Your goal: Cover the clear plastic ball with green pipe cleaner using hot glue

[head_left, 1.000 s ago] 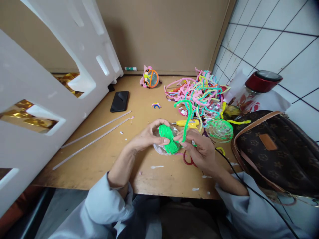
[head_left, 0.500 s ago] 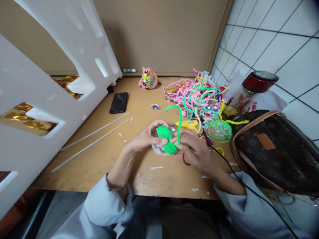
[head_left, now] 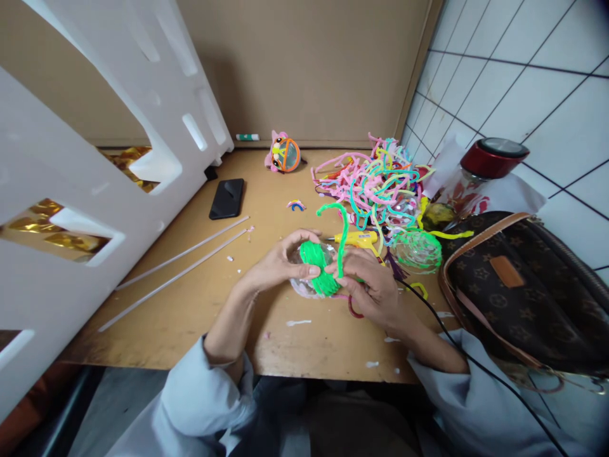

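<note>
Between both hands is a clear plastic ball (head_left: pixel 304 287) with green pipe cleaner wrapped over its middle. My left hand (head_left: pixel 288 260) is closed round its left side, thumb pressed on the green windings (head_left: pixel 320 266). At the ball's right side, my right hand (head_left: pixel 368 282) pinches a bright green pipe cleaner (head_left: pixel 344 238); its free end stands up and bends over to the left. Part of a dark red loop (head_left: pixel 354 308) shows beneath the right hand. A yellow hot glue gun (head_left: pixel 359 239) lies just beyond this hand, partly covered by it.
A tangled pile of coloured pipe cleaners (head_left: pixel 375 184) lies behind, beside a green-wound ball (head_left: pixel 419 249). At right are a red-lidded bottle (head_left: pixel 492 158) and brown handbag (head_left: pixel 528 298). Leftward lie a black phone (head_left: pixel 227 198) and thin white sticks (head_left: pixel 185 274). A decorated ball (head_left: pixel 285 154) stands at the back.
Almost nothing differs. Both hands keep the same hold on the ball and the green pipe cleaner, and the view has shifted very slightly.
</note>
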`<state>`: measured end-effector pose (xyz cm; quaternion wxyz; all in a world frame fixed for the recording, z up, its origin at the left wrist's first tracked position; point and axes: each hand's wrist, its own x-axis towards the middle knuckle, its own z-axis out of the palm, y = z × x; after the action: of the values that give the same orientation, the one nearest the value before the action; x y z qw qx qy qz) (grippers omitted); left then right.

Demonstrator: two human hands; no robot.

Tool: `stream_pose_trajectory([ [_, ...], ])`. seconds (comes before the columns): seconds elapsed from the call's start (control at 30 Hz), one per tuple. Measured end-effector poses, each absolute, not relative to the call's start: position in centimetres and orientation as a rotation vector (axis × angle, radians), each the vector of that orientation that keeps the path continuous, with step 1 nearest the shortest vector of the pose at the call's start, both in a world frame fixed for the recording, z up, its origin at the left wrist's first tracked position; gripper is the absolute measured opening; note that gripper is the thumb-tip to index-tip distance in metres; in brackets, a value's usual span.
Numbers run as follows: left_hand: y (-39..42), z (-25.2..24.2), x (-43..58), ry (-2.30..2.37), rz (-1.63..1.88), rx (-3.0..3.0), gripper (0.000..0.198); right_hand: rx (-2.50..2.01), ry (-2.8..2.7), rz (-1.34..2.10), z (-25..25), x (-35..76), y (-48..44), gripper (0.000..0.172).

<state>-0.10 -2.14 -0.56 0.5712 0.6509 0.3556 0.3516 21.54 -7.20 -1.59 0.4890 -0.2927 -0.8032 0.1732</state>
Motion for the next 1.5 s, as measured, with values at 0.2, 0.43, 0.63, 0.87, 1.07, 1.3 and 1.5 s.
stream_pose_trajectory([
  [0.2, -2.32, -0.41, -0.17, 0.877, 0.845, 1.591, 0.053, -0.728, -1.944, 0.427, -1.75, 21.60, -7.20, 0.012],
  [0.43, -2.58, -0.30, -0.21, 0.882, 0.856, 1.609, 0.053, -0.758, -1.960, 0.418, -1.62, 21.76, -7.20, 0.014],
  [0.63, -2.64, -0.33, -0.16, 0.895, 0.865, 1.605, 0.056, -0.748, -1.967, 0.409, -1.32, 21.75, -7.26, 0.015],
  [0.87, -2.54, -0.41, -0.20, 0.822, 0.878, 1.657, 0.047, -0.750, -1.965, 0.401, -1.19, 21.78, -7.25, 0.014],
  [1.07, -2.48, -0.49, -0.17, 0.784, 0.889, 1.663, 0.042, -0.739, -1.962, 0.419, -1.27, 21.80, -7.18, 0.013],
  [1.3, -2.39, -0.60, -0.16, 0.771, 0.893, 1.664, 0.038, -0.735, -1.950, 0.409, -1.47, 21.70, -7.12, 0.012],
  [1.5, -2.47, -0.61, -0.16, 0.808, 0.873, 1.665, 0.042, -0.733, -1.956, 0.419, -1.43, 21.73, -7.16, 0.013],
])
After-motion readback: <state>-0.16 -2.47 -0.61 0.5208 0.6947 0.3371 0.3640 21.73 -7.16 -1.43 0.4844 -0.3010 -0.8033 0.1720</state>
